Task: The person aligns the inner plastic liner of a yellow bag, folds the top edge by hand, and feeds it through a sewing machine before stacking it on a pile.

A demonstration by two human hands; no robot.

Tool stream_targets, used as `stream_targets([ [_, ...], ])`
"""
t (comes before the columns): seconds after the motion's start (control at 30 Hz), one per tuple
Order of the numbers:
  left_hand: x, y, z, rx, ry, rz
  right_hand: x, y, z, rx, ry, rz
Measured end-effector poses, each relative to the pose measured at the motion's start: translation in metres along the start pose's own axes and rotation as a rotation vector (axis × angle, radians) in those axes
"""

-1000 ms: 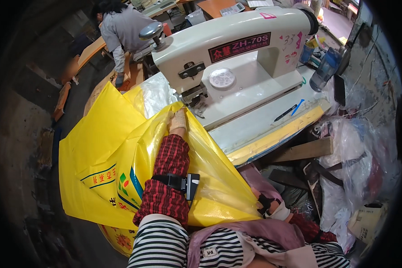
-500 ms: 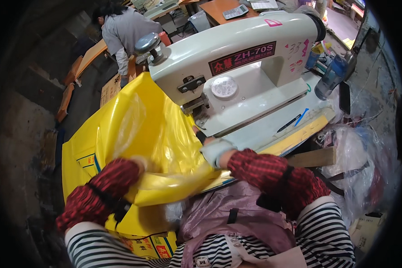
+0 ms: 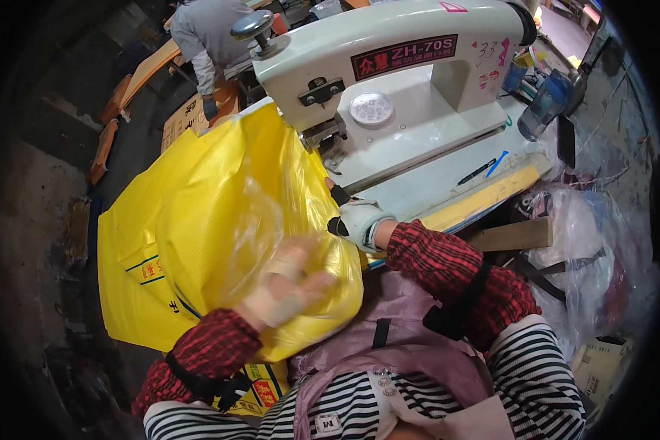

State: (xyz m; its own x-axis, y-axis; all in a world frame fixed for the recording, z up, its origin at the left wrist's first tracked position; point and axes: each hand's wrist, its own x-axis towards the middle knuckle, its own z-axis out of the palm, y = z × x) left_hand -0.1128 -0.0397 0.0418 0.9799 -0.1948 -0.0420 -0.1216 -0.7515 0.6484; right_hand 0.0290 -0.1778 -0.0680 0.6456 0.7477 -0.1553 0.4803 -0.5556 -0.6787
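A large yellow plastic bag [image 3: 191, 191] with a clear, shiny liner spreads across the left and middle, its upper edge at the sewing machine's [image 3: 411, 66] needle end. My left hand [image 3: 286, 286], in a pale glove, is over the front of the bag; it is blurred, but the thumb and fingers look apart. At the bag's right edge, just below the needle area, my right hand [image 3: 363, 221] in a whitish glove with black fingertips is closed on the yellow plastic. Some of its fingers are hidden by the bag.
A black pen [image 3: 477, 171] and a blue stick [image 3: 497, 163] lie on the machine table. Behind them stand a clear bottle [image 3: 541, 110] and a dark phone [image 3: 566, 142]. Clear plastic wrapping [image 3: 576, 227] heaps at right. Another person [image 3: 209, 44] bends over cardboard at the far left.
My left hand has moved right and inward over the bag, whose front has flattened and spread. My right hand has shifted slightly up and right. The other person has bent out of view further.
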Motion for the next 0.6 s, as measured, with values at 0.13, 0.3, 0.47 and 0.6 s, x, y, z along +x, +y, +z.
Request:
stream_targets([
  [0.13, -0.022, 0.016, 0.041, -0.491, -0.765, -0.094, -0.023, -0.015, 0.005, 0.113, 0.028, 0.133],
  [0.3, 0.01, 0.047, -0.018, -0.459, -0.371, -0.392, -0.033, -0.005, 0.032, 0.062, 0.036, 0.136],
  [0.47, 0.012, 0.062, -0.007, 0.148, -0.341, 0.63, -0.031, 0.021, 0.063, -0.015, 0.027, 0.043],
  [0.6, -0.01, 0.039, 0.039, 0.284, -0.938, 0.269, -0.03, 0.057, 0.101, -0.117, 0.085, -0.099],
])
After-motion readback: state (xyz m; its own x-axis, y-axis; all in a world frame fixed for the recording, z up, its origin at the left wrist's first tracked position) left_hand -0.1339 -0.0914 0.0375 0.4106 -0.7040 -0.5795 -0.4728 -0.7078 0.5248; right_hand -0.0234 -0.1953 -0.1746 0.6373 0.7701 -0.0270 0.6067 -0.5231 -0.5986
